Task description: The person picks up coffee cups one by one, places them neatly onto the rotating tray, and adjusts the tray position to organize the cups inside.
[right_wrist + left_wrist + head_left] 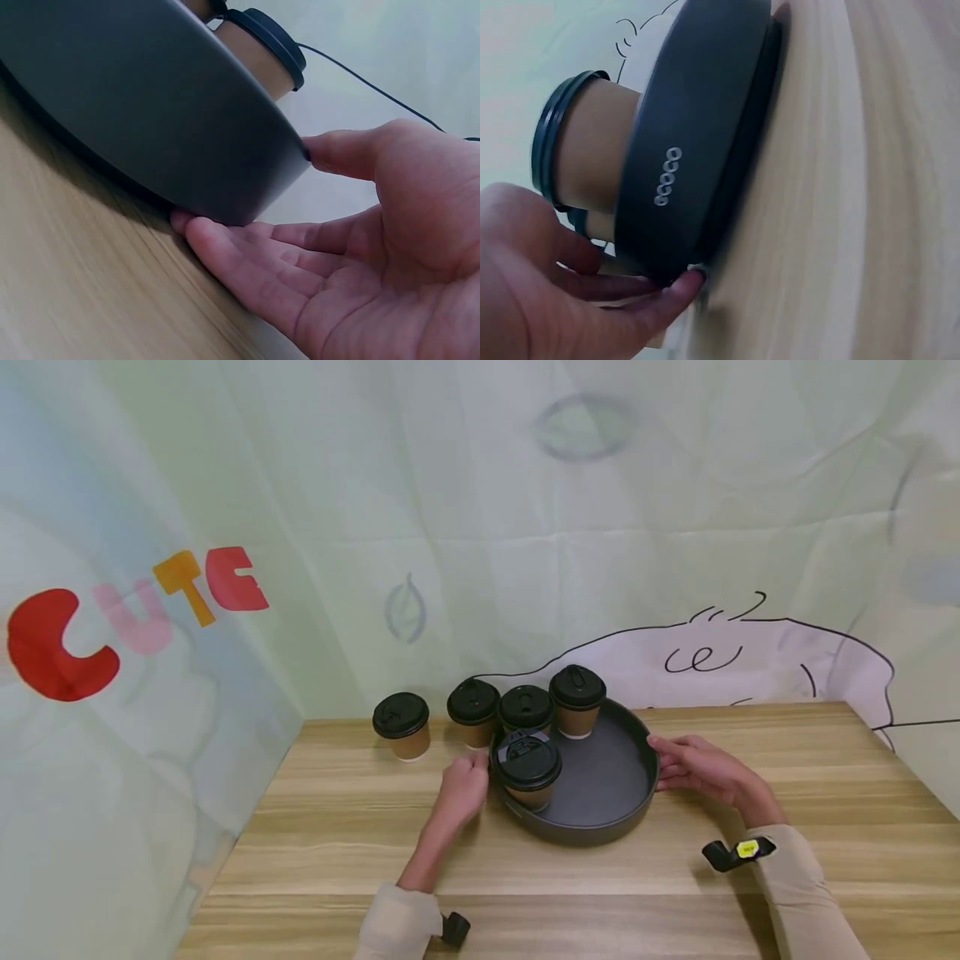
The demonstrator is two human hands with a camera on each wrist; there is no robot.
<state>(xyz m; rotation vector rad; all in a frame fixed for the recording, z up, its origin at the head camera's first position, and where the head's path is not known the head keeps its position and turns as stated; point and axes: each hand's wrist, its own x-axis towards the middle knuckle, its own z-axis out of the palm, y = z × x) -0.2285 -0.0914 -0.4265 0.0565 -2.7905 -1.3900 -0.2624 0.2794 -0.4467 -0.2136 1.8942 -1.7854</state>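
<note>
A round dark grey tray (607, 785) with a raised rim is at the middle of the wooden table, between both hands. Inside it stand three brown paper cups with black lids: a front cup (529, 768), a middle cup (526, 706) and a back cup (577, 702). My left hand (462, 789) grips the tray's left side, fingertips (686, 285) at its lower edge; part of that grip is hidden. On the opposite side my right hand (705, 768) holds the tray, thumb (341, 152) on the rim and fingers (240, 262) at the bottom edge.
Outside the tray, to its left, two more lidded cups stand on the table: a near-tray cup (474, 717) and a far-left cup (402, 727). A printed curtain (480, 568) hangs directly behind the table's back edge. Bare wood (600, 893) lies in front of the tray.
</note>
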